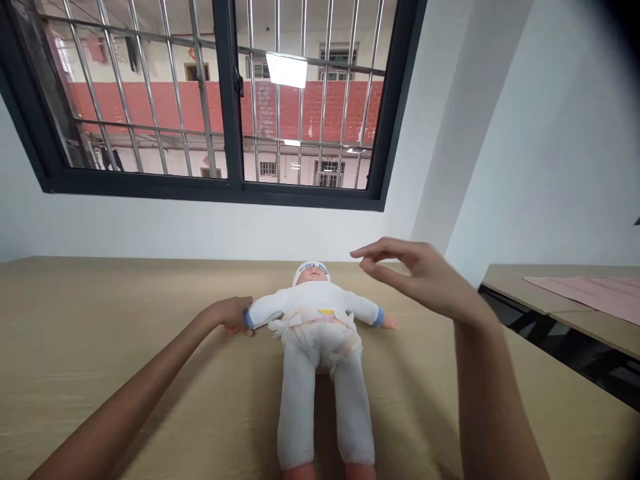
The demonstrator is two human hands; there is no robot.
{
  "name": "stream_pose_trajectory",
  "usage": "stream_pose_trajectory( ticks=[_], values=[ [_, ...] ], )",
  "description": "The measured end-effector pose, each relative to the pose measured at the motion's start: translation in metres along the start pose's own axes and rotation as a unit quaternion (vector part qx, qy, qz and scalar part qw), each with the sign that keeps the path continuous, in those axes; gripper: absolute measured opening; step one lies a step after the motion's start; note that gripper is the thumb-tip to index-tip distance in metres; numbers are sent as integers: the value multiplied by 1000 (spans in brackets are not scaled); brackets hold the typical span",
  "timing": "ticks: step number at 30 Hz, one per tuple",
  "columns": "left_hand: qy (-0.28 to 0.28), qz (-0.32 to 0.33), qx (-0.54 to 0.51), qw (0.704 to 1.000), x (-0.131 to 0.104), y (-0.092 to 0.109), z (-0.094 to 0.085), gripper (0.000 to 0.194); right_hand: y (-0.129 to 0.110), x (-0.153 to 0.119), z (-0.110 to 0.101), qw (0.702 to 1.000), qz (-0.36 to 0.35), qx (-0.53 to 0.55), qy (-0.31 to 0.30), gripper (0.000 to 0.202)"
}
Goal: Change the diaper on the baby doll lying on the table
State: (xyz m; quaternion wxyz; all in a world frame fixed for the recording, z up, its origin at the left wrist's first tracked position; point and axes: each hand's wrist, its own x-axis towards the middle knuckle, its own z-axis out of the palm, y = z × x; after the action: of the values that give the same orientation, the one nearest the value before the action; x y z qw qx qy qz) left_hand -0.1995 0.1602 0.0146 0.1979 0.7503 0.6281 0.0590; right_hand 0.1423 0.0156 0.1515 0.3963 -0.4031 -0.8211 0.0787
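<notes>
A baby doll [310, 300] lies on its back on the table, arms spread wide and legs toward me. It wears white clothes with blue cuffs, a white cap [304, 267] with blue lettering, and a diaper [320, 337] over the trousers. My left hand [234, 315] is closed around the doll's hand at the cuff on the left side. Above the doll's other arm, my right hand [400, 267] hangs in the air, fingers bent and thumb apart, holding nothing. The doll's other hand [390, 323] rests on the tabletop.
The tan table [125, 287] reaches back to a white wall below a dark-framed window [233, 100] with metal bars. At the right, across a dark gap, a second table [510, 280] bears a pink cloth [595, 290].
</notes>
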Motion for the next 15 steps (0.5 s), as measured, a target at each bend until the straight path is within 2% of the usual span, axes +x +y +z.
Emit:
stream_pose_trajectory(
  ticks=[2,3,5,6,7,9,11,15],
  values=[
    [-29,-19,15,999,-1,-2,-3,19,48,15,10,987,114,-53,-100,32],
    [-26,-21,22,999,-2,-3,-5,14,73,19,16,967,187,-94,-144,38],
    [-16,-19,30,999,-3,-2,-8,11,120,21,30,898,330,-202,-211,49],
    [-14,-17,34,999,-3,-1,-9,11,140,20,37,867,364,-236,-245,47],
    [-12,-15,36,999,-3,0,-10,13,157,17,43,879,331,-235,-249,38],
    [-6,-9,33,999,-3,3,-10,14,184,12,52,859,348,-197,-320,34],
    [5,1,17,1000,-3,5,-8,9,201,8,58,854,355,-159,-346,37],
    [15,16,-74,997,2,5,3,23,218,7,62,874,334,-105,-336,51]
  ],
)
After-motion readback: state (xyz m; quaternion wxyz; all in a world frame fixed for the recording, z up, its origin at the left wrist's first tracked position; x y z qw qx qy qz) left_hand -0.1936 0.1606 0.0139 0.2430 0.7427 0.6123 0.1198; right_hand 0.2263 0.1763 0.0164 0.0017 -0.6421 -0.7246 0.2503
